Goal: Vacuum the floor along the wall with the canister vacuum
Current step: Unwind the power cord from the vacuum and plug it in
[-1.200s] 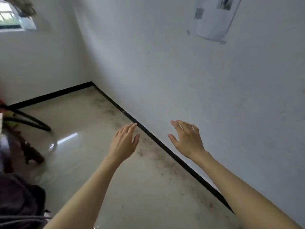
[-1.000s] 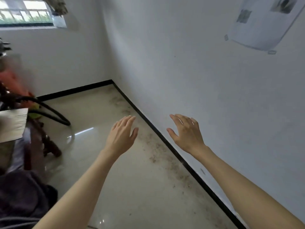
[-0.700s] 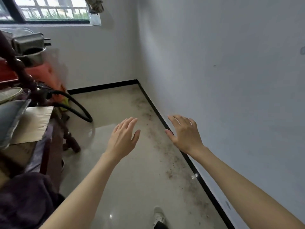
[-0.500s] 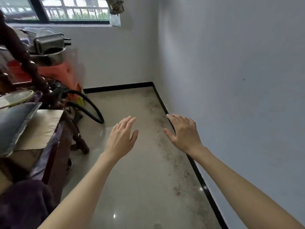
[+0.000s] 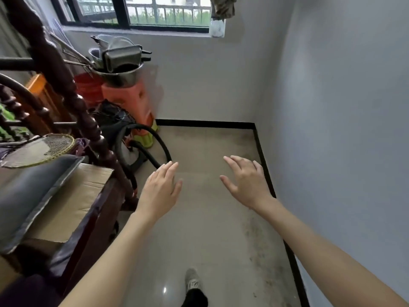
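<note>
At frame centre, my left hand [image 5: 160,191] and right hand [image 5: 247,182] hovered open, empty; the ribbed black vacuum hose [image 5: 162,147] looked light, bendy, graspable anywhere.

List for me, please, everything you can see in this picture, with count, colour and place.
vacuum hose: one, black, looping over the floor left of centre
canister vacuum: one, mostly hidden, behind the hose loop
stool: one, orange, far left corner
metal basin: one, silver, on the stool, holding pans
bucket: one, red, left of the stool
racket: one, yellow-rimmed, on the furniture at left
cardboard: one sheet, brown, at left
window: one, dark-framed, top
baseboard: black, along the right wall
dirt specks: many, dark, on the floor beside the baseboard
shoe: one, grey, bottom centre
left hand: open, empty
right hand: open, empty
</note>
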Motion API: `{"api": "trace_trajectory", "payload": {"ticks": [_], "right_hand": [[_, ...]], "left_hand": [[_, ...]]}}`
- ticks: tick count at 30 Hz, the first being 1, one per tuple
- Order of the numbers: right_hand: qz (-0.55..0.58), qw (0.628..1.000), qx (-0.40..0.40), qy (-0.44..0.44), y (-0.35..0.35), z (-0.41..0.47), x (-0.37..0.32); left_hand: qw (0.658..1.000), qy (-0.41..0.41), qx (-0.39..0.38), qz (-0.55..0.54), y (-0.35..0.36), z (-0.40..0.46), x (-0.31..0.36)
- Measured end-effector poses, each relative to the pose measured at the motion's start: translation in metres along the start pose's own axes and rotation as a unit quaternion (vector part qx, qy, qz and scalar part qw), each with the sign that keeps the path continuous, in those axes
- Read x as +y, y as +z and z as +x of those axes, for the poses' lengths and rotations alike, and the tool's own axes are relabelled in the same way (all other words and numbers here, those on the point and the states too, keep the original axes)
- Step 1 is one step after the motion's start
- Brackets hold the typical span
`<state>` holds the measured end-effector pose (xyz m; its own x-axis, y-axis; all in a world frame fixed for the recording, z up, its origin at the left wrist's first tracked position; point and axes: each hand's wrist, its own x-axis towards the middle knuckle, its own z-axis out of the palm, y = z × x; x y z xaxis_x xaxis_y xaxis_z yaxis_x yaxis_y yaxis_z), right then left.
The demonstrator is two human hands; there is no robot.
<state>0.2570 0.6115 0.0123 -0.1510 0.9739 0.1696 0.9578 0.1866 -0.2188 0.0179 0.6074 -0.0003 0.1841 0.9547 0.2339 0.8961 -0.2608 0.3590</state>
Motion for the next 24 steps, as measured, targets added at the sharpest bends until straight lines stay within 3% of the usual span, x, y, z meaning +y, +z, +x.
{"api": "trace_trajectory", "payload": {"ticks": [14,24], "right_hand": [[0.028,0.998,0.018,-0.054,0.047,0.315,-0.008],[0.060,0.987,-0.012,-0.147,0.111,0.522,-0.017]], "left_hand": [[0.999,-0.019,0.038,0.030,-0.002,0.273,-0.131],[0.991,-0.121,0.020,0.055,0.032,0.418,-0.229]]}}
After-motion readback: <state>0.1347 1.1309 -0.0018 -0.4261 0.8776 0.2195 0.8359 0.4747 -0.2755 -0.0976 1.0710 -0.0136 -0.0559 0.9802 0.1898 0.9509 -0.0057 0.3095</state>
